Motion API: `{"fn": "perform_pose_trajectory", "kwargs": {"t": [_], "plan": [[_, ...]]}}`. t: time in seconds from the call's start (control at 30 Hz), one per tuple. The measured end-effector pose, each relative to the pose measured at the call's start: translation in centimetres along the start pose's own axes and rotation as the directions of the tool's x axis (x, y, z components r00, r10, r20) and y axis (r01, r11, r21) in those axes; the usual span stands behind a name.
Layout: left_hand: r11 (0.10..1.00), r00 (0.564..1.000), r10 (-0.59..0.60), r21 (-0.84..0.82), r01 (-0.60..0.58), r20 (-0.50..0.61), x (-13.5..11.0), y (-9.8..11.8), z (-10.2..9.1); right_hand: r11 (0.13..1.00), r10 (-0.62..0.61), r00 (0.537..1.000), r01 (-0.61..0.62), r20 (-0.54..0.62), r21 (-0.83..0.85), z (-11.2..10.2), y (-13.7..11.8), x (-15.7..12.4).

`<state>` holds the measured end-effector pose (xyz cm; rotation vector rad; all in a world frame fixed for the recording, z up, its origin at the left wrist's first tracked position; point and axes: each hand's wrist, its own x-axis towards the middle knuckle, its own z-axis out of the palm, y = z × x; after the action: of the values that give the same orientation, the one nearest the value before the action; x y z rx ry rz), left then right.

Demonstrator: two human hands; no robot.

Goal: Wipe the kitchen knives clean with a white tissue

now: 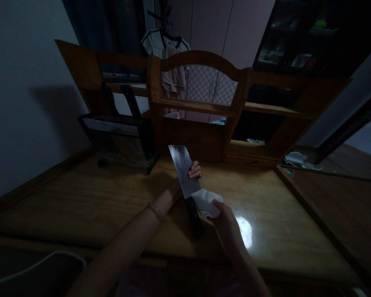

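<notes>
A cleaver (182, 167) with a broad metal blade and a black handle is held above the wooden desk, tilted with its tip away from me. My left hand (194, 170) reaches behind the blade; its fingers curl round the far edge and grip it, while the palm is hidden. In my right hand (225, 218) is a folded white cloth (207, 201), pinched between thumb and fingers. The cloth lies against the lower blade, close to the handle, which no hand grips.
On the left of the desk (111, 189) stands a knife block (114, 136) with black-handled knives in it. A wooden shelf unit (198, 107) runs along the back. Clothes (173, 62) hang behind it. A white cable (49, 260) lies at lower left.
</notes>
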<state>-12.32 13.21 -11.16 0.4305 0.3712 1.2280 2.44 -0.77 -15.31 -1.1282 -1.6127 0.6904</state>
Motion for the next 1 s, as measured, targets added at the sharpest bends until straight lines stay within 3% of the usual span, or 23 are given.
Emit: {"fn": "perform_pose_trajectory", "kwargs": {"t": [0.13,0.23,0.3,0.4,0.53,0.67,0.77,1.0], "plan": [[1.0,1.0,-0.026,-0.002,0.026,0.001,-0.1,0.1,-0.1,0.991,0.103,0.992,-0.109,-0.073,-0.074,0.0,-2.9,0.5],[0.998,0.998,-0.062,0.015,0.063,-0.021,0.3,0.3,-0.4,0.996,0.006,0.993,0.005,0.118,-0.085,1.2,-6.2,1.3],[0.998,0.997,-0.063,0.027,0.064,-0.039,0.4,0.5,-0.5,0.985,-0.111,0.968,0.137,0.226,-0.1,2.1,-7.3,1.7],[0.997,0.996,-0.06,0.047,0.063,-0.065,0.5,0.7,-0.6,0.942,-0.217,0.913,0.289,0.346,-0.171,2.5,-7.5,1.7],[0.997,0.995,-0.054,0.058,0.059,-0.085,0.6,0.7,-0.4,0.905,-0.234,0.874,0.356,0.427,-0.233,1.1,-7.3,1.1],[0.997,0.995,-0.051,0.057,0.056,-0.084,0.9,0.6,-0.2,0.915,-0.244,0.917,0.326,0.317,-0.238,-0.4,-8.0,0.6],[0.997,0.996,-0.046,0.055,0.05,-0.071,0.8,0.6,-0.1,0.904,-0.267,0.932,0.33,0.245,-0.273,0.1,-8.3,1.0],[0.998,1.0,0.008,0.056,-0.007,-0.02,-0.3,0.7,-0.2,0.812,-0.258,0.812,0.475,0.523,-0.338,2.3,-7.4,1.6]]}}
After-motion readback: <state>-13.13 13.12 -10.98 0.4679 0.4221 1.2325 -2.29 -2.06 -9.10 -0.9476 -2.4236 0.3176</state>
